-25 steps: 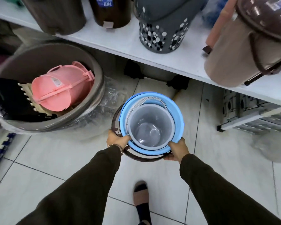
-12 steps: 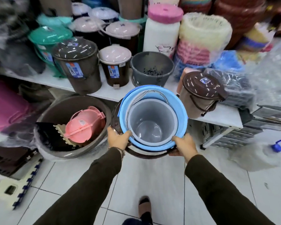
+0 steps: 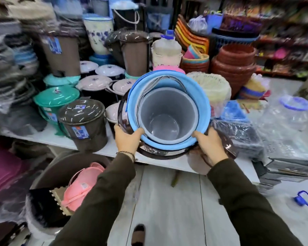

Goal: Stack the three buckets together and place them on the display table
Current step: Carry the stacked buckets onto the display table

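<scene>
Three buckets are nested into one stack: a grey bucket (image 3: 167,110) sits inside a blue bucket (image 3: 202,103), which sits inside a dark brown bucket (image 3: 122,114). Only the brown one's rim shows. The stack is tilted with its mouth toward me, held in the air above the front edge of the white display table (image 3: 48,139). My left hand (image 3: 127,139) grips the rims at the lower left. My right hand (image 3: 209,144) grips them at the lower right.
The table is crowded: a brown lidded bin (image 3: 83,125), a green lidded bin (image 3: 56,100), pale-lidded bins (image 3: 94,84), a cream basket (image 3: 212,91), wrapped goods (image 3: 238,132). On the floor at left stands a large tub (image 3: 48,176) holding a pink bucket (image 3: 80,189). My foot (image 3: 138,235) is below.
I have lifted the nested stack from low near the floor up to table height. My view has risen from the floor to the crowded tabletop. Both hands kept their grip.
</scene>
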Demonstrator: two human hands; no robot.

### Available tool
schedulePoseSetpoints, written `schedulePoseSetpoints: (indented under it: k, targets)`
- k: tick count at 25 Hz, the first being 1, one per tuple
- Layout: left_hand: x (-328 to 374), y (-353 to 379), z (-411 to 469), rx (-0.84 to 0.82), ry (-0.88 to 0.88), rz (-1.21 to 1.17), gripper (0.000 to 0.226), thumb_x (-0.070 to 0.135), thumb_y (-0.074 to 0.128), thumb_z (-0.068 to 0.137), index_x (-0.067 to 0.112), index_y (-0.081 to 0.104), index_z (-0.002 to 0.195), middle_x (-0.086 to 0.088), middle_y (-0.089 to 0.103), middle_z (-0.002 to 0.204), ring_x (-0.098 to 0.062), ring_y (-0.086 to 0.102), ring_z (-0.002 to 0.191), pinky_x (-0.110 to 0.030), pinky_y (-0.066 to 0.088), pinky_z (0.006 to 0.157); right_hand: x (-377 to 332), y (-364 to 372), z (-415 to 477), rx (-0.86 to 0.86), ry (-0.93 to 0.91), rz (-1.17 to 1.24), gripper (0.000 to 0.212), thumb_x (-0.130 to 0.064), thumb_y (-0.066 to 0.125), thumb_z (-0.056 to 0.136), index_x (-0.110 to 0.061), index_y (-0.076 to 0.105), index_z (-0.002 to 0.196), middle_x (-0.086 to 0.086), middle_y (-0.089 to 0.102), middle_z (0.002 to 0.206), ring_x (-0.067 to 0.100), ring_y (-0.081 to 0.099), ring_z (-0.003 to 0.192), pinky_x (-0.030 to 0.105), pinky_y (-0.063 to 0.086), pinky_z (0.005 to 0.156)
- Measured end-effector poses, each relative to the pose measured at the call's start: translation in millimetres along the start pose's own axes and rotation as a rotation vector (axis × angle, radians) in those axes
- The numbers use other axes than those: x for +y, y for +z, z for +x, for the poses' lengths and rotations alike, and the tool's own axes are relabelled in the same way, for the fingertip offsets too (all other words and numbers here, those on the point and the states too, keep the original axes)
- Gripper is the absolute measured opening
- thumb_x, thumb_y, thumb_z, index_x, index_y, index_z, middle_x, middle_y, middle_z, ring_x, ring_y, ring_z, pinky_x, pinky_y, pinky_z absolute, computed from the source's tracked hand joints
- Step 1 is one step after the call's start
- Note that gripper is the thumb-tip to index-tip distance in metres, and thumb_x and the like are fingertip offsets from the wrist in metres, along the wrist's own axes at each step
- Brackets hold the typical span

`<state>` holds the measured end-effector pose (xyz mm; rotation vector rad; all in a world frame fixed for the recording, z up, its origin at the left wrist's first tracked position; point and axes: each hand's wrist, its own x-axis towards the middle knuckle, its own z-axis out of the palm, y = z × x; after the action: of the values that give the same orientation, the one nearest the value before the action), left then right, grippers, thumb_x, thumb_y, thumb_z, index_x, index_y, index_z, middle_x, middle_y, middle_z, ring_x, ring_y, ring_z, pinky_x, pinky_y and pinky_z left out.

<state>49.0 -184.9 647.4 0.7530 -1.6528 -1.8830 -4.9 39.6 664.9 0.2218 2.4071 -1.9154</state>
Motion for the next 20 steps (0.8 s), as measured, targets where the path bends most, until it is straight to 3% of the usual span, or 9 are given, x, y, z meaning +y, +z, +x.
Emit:
schedulePoseSetpoints:
  k: [2,4,6,8,11,13,16,17,20]
  targets:
    - [10,24,53,-0.02,-0.013,0.022,0.06,0.003,0.079,0.067,0.006,0.047,0.117,-0.01,0.064,0.097,-0.013,0.067,0.076,-0.03,0.059,0.073,-23,17,47,0.026,0.016,-0.019,0.029,-0.008,0.06,0.088,-0.003,0.056,0.117,0.012,0.063,0.101,0.017,0.061,0.062,0.015,0.048,0.037]
    - [12,43,96,-0.038,-0.054,0.043,0.054,0.002,0.077,0.07,0.006,0.044,0.113,-0.004,0.06,0.085,-0.001,0.061,0.056,-0.019,0.053,0.055,-37,34,88,0.034,0.039,-0.066,0.029,-0.011,0.06,0.088,-0.002,0.054,0.115,0.013,0.062,0.103,0.017,0.059,0.058,0.013,0.044,0.034]
    - [3,60,135,-0.041,-0.125,0.065,0.05,0.001,0.075,0.072,0.008,0.043,0.11,-0.008,0.06,0.085,-0.01,0.059,0.053,-0.018,0.047,0.04,-35,49,128,0.04,0.074,-0.115,0.024,-0.014,0.061,0.089,-0.006,0.054,0.111,0.013,0.059,0.103,0.015,0.056,0.063,0.01,0.04,0.035]
    - [-13,77,175,-0.048,-0.236,0.081,0.05,0.002,0.074,0.07,0.009,0.042,0.107,-0.015,0.061,0.089,-0.023,0.057,0.052,-0.021,0.045,0.034,-25,70,166,0.037,0.133,-0.201,0.03,-0.019,0.063,0.085,-0.005,0.058,0.111,0.015,0.065,0.108,0.027,0.061,0.078,0.016,0.046,0.056]
    - [-42,93,213,-0.043,-0.347,0.174,0.057,0.013,0.078,0.058,0.01,0.043,0.103,-0.021,0.066,0.101,-0.033,0.065,0.068,-0.039,0.06,0.057,4,96,205,0.017,0.288,-0.214,0.04,-0.022,0.063,0.074,-0.003,0.062,0.109,0.024,0.067,0.108,0.038,0.07,0.081,0.033,0.056,0.048]
    - [-66,98,231,-0.049,-0.381,0.298,0.065,0.017,0.081,0.056,0.006,0.047,0.11,-0.021,0.065,0.111,-0.034,0.065,0.086,-0.042,0.058,0.074,25,108,224,0.008,0.367,-0.218,0.044,-0.024,0.063,0.072,-0.003,0.06,0.11,0.026,0.066,0.109,0.042,0.071,0.077,0.04,0.058,0.045]
    - [-99,101,247,-0.082,-0.423,0.425,0.072,0.014,0.081,0.063,0.001,0.044,0.124,-0.017,0.062,0.118,-0.034,0.063,0.098,-0.041,0.055,0.082,52,124,240,0.026,0.46,-0.301,0.041,-0.022,0.063,0.082,0.002,0.056,0.115,0.021,0.063,0.109,0.036,0.069,0.074,0.034,0.061,0.047]
    - [-106,101,249,-0.107,-0.449,0.481,0.073,0.016,0.081,0.065,0.001,0.043,0.125,-0.019,0.062,0.121,-0.036,0.063,0.105,-0.041,0.053,0.091,63,128,244,0.026,0.49,-0.299,0.04,-0.02,0.063,0.083,0.002,0.054,0.115,0.019,0.06,0.11,0.036,0.068,0.076,0.033,0.061,0.05]
    - [-125,101,253,-0.172,-0.474,0.671,0.079,0.022,0.08,0.07,-0.003,0.038,0.131,-0.028,0.05,0.134,-0.041,0.054,0.12,-0.041,0.044,0.101,94,140,246,0.064,0.535,-0.427,0.051,-0.028,0.063,0.079,-0.001,0.048,0.119,0.02,0.054,0.122,0.045,0.066,0.097,0.054,0.062,0.069]
